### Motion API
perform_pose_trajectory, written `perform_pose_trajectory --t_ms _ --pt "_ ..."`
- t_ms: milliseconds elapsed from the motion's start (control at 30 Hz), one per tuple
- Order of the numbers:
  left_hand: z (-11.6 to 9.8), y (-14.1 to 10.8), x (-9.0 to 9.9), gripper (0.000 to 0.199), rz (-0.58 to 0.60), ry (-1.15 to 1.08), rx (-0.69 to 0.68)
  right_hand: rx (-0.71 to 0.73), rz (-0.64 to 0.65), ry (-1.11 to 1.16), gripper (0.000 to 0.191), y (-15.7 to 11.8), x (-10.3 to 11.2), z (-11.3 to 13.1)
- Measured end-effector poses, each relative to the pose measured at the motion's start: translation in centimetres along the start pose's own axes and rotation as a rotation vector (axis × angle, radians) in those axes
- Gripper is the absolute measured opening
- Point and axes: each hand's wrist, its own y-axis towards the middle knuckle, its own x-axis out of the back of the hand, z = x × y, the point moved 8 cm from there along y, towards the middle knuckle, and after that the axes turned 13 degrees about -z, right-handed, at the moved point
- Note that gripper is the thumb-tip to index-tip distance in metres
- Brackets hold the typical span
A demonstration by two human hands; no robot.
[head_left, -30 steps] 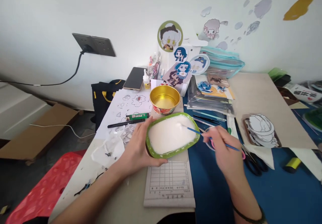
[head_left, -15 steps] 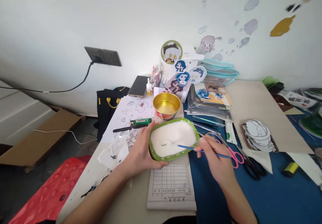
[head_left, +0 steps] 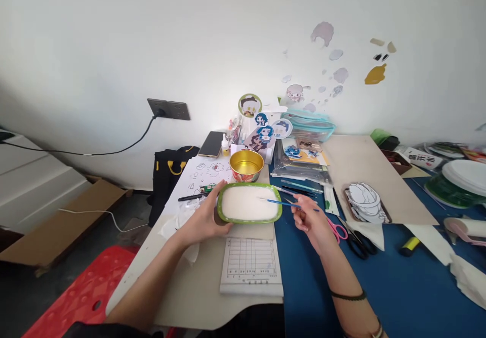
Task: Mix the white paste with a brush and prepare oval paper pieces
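Note:
My left hand (head_left: 207, 216) is closed around the left end of a green-rimmed oblong tub (head_left: 224, 217), thumb along its near side. Smooth white liquid (head_left: 243, 207) fills much of the tub. Between the fingertips of my right hand (head_left: 311, 221) is a thin blue paintbrush (head_left: 279, 203), its pale tip pointing left over the liquid. Whether the tip touches the surface I cannot tell. Just behind the tub stands a round gold-lined tin (head_left: 246, 166). A ruled paper pad (head_left: 250, 267) lies in front of the tub.
Right of my right hand lie pink-handled scissors (head_left: 337, 230) and black-handled scissors (head_left: 360, 245). A small tray of paper cutouts (head_left: 366, 204) sits further right. Crumpled white scraps (head_left: 182, 216) lie by my left wrist. A phone (head_left: 211, 144) and a dropper bottle (head_left: 225, 145) are at the back.
The tub was tipped towards me and now sits closer to level. A small dark sliver by the brush tip no longer shows. The camera view has shifted, taking in more of the table.

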Motion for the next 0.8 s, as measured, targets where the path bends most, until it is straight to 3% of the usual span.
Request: perform_pose_trajectory --t_ms 233,567,800 --pt "-0.1 -0.4 1.3 0.093 -0.057 -0.039 0.068 0.038 -0.08 0.053 0.05 1.5 0.4 0.0" --pt "1.1 -1.0 6.0 0.072 -0.336 -0.023 0.259 -0.105 0.073 0.015 0.044 1.8 -3.1 -1.4" --pt "1.1 -0.1 7.4 0.062 -0.435 0.041 0.355 -0.211 0.099 -0.02 0.046 0.1 -1.9 -1.5"
